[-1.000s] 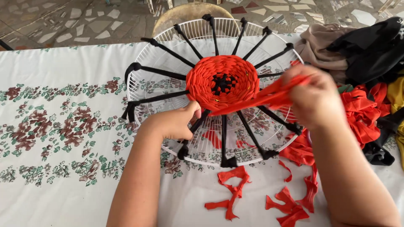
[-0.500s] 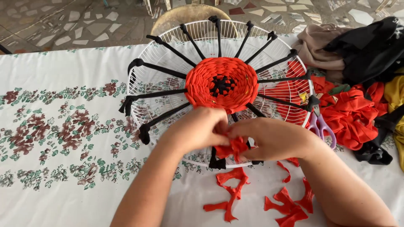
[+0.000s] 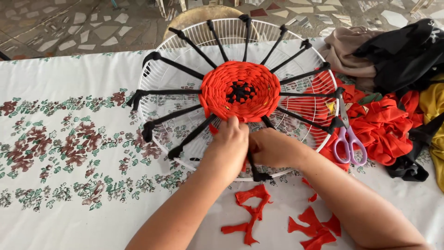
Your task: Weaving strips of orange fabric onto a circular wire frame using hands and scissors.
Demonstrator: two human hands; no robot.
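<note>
From over the person's shoulders, the left hand [image 3: 229, 143] and right hand [image 3: 273, 148] sit knuckle to knuckle at the near edge of the red woven disc [image 3: 240, 90], fingers curled shut; what they pinch is hidden, probably a red strip, so I cannot tell for sure. The disc lies just beyond the fingertips, in the middle of a white wire fan guard [image 3: 185, 78] strung with black fabric spokes [image 3: 185, 68]. That cloth looks soft, stretchy and light; I'd judge it is best pinched close to the weave, while the stiff guard is steadied at its rim. Right of the right hand lie purple-handled scissors [image 3: 349, 139] and a heap of red cloth [image 3: 384, 127]. Below the wrists, red scraps [image 3: 249, 213] litter the floral tablecloth [image 3: 60, 139].
</note>
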